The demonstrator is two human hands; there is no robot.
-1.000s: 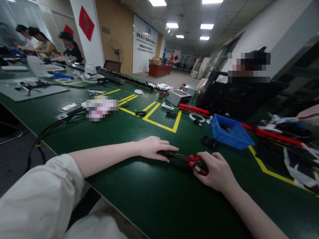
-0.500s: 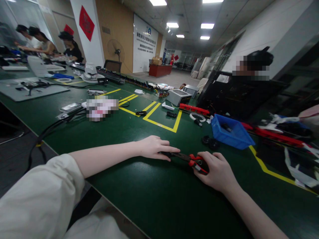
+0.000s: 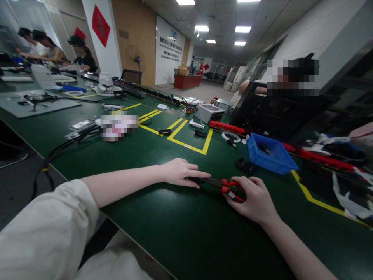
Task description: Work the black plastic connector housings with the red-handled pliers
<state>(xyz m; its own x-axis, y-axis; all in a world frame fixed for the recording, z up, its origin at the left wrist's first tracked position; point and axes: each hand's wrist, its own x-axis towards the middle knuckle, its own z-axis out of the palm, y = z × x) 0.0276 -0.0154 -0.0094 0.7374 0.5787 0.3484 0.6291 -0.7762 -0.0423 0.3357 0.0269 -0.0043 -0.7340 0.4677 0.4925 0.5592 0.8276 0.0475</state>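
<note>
My right hand (image 3: 254, 200) grips the red handles of a pair of pliers (image 3: 222, 185) lying low over the green table (image 3: 180, 225). The dark jaws of the pliers point left, toward my left hand (image 3: 182, 172). That hand rests palm down on the table with its fingers together, pinching a small dark item at the jaws that I cannot make out. My left forearm stretches across the table from a white sleeve (image 3: 43, 229).
A blue bin (image 3: 269, 157) and a small black part (image 3: 246, 166) sit just beyond my right hand. Yellow tape lines (image 3: 189, 147), cables, red strips (image 3: 226, 127) and a grey box (image 3: 208, 112) lie farther back. A person sits behind a black case (image 3: 276, 112); other people work at far left.
My right hand has lifted the red handles slightly and shifted its grip. My left hand has stayed in place.
</note>
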